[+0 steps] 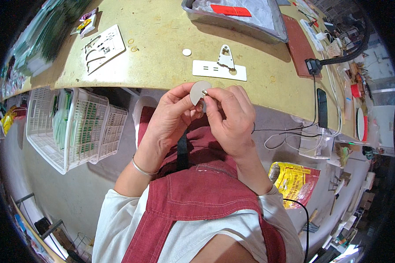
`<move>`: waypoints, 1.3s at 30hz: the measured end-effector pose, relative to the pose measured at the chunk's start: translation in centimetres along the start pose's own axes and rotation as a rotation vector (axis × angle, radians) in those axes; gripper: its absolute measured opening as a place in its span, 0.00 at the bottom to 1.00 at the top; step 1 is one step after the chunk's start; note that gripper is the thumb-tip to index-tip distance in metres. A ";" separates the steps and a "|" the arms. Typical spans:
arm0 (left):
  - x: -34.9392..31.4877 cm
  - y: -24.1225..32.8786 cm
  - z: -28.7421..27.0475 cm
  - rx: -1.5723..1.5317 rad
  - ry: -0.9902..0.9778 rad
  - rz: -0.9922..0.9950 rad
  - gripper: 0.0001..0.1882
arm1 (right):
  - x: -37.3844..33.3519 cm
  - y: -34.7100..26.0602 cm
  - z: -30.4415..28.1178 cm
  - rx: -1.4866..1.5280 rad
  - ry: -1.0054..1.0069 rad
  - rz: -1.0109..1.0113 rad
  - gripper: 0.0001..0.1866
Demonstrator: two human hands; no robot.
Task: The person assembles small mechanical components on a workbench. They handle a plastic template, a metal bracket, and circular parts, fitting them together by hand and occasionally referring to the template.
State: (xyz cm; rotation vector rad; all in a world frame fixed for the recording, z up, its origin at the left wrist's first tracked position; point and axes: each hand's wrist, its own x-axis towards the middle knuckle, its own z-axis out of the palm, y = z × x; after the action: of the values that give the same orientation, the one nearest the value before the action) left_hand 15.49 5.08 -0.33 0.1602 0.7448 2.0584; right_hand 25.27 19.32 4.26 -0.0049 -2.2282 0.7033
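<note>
In front of my body, just off the table's near edge, my left hand (173,109) pinches a flat pale grey disc (197,94) between thumb and fingers. My right hand (233,115) has its thumb and index finger closed on a small shiny metal piece (204,92) against the disc's right part. The fingertips partly hide the disc's lower right side. Beyond my hands lies a white slotted plate (200,69), with a white tapered piece (225,56) resting across its far edge. A small white round piece (187,52) sits to their left.
On the table (162,61) are a white board (114,49) bearing small dark parts, a grey tray (274,24) with plastic film, and a dark red board (295,48). White crates (68,127) stand at left below; a yellow bag (289,182) and cables (289,130) are at right.
</note>
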 end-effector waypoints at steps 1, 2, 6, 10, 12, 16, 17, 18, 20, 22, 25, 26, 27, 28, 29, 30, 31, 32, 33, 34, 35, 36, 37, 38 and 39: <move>0.0 0.0 0.0 -0.004 -0.005 -0.012 0.16 | 0.0 0.0 0.0 0.007 -0.001 0.004 0.10; 0.0 0.0 0.0 -0.016 -0.003 -0.016 0.16 | 0.0 0.0 0.0 0.014 -0.001 0.008 0.10; 0.1 -0.1 -0.1 -0.040 -0.029 -0.021 0.15 | -0.2 0.0 0.1 0.023 -0.012 0.044 0.10; 0.1 -0.2 -0.3 -0.058 -0.030 -0.021 0.15 | -0.3 0.1 0.1 0.031 -0.013 0.060 0.10; 0.1 -0.1 0.0 -0.018 -0.004 0.016 0.14 | -0.3 0.0 0.0 0.050 -0.025 0.093 0.10; 0.0 0.2 0.7 0.189 0.080 0.151 0.13 | -0.9 0.3 0.0 0.198 -0.037 0.234 0.07; 0.0 0.3 0.9 0.238 0.075 0.186 0.12 | -0.9 0.5 0.1 0.223 -0.032 0.243 0.07; 0.1 0.4 1.0 0.286 0.070 0.222 0.12 | -1.1 0.7 0.2 0.248 -0.028 0.251 0.07; -0.1 0.6 1.2 0.382 0.080 0.267 0.11 | -1.3 0.7 0.5 0.375 -0.041 0.384 0.07; -0.4 0.7 1.5 0.476 0.108 0.287 0.11 | -1.7 1.0 0.7 0.526 -0.045 0.486 0.07; -0.6 0.6 2.3 0.467 0.066 0.388 0.11 | -2.1 1.6 1.0 0.748 -0.071 0.572 0.08; -0.6 0.5 2.5 0.485 0.057 0.407 0.11 | -2.0 1.6 0.8 0.791 -0.099 0.589 0.08; -0.6 0.4 2.6 0.502 0.048 0.426 0.11 | -2.0 1.6 0.8 0.834 -0.126 0.606 0.08; -0.6 0.3 2.7 0.520 0.039 0.446 0.11 | -2.1 1.7 0.9 0.840 -0.126 0.603 0.09; -0.7 0.2 2.7 0.508 0.032 0.443 0.11 | -2.3 1.9 1.1 0.847 -0.126 0.600 0.10; -0.7 0.1 2.8 0.506 0.035 0.445 0.11 | -2.4 2.0 1.2 0.852 -0.125 0.598 0.11; -0.8 0.1 2.8 0.504 0.038 0.446 0.11 | -2.4 2.0 1.2 0.878 -0.121 0.598 0.11; -0.8 0.1 2.9 0.502 0.041 0.448 0.11 | -2.3 2.0 1.2 0.905 -0.117 0.598 0.11; -0.8 0.1 2.9 0.489 0.039 0.441 0.11 | -2.2 2.0 1.1 0.931 -0.115 0.596 0.10; -0.8 0.1 2.9 0.475 0.037 0.434 0.11 | -2.1 2.1 1.1 0.959 -0.125 0.615 0.10; -0.8 0.1 2.9 0.461 0.034 0.428 0.10 | -2.2 2.1 1.1 0.988 -0.135 0.634 0.10; -0.8 0.0 3.0 0.475 0.034 0.442 0.10 | -2.2 2.2 1.0 1.016 -0.146 0.652 0.10; -0.8 0.0 3.1 0.489 0.035 0.456 0.10 | -2.3 2.3 0.9 1.016 -0.156 0.655 0.10; -0.8 0.0 3.1 0.504 0.035 0.470 0.10 | -2.4 2.4 0.8 1.015 -0.165 0.658 0.11; -0.7 0.0 3.1 0.515 0.040 0.480 0.10 | -2.5 2.4 0.8 1.013 -0.171 0.663 0.11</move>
State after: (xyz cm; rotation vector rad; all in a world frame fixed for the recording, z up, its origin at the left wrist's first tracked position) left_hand 17.14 5.89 2.31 0.6412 1.3559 2.2687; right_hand 25.92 20.41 0.98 -0.1884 -1.7599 2.1822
